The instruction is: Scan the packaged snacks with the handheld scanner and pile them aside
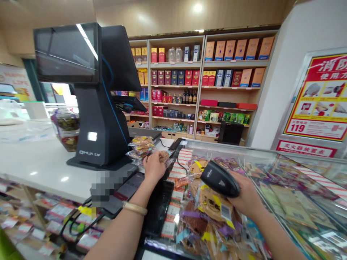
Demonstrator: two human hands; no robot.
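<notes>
My left hand [155, 166], with a bracelet on the wrist, is closed on a clear packet of round biscuits [164, 156], beside a small stack of similar packets [142, 144] at the foot of the register. In my right hand [245, 191] is a black barcode scanner [220, 178], its head tilted up to the left. Just below the scanner lies a packet with a large round biscuit [210, 204] and a barcode label. More clear packets with purple, yellow and blue strips [195, 220] are heaped on the glass counter.
A dark register with screens [99, 126] stands on the white counter [32, 151] at the left, beside a filled plastic jar [66, 130]. A phone [127, 189] and cables lie near my left forearm. The glass case [298, 187] extends right. Shelves of boxes [176, 77] stand behind.
</notes>
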